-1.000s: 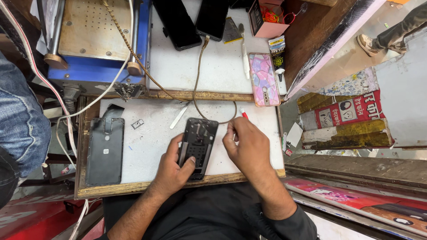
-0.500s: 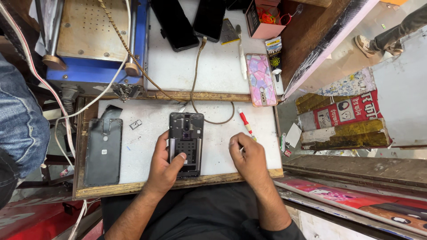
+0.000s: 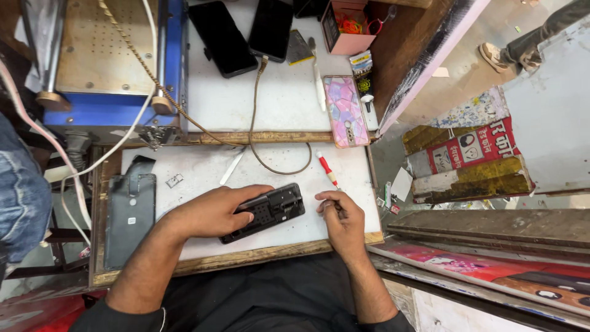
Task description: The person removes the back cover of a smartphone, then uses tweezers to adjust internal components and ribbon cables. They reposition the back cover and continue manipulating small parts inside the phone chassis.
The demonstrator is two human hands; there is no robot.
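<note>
The left hand [image 3: 212,212] is gripping the opened phone [image 3: 265,211] on the table [image 3: 203,172]; the right hand [image 3: 342,216] is pinching a screwdriver [image 3: 327,170], which, slipping, could gouge the exposed board.

The head camera looks steeply down, close above the white worktop [image 3: 276,110] and both hands.

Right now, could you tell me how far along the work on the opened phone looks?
Done: the phone is open, its back cover lying apart at the left. In hand: the left hand steadies the phone; the right hand rests beside it, near the red screwdriver. Left: the cover is not yet back on.
</note>
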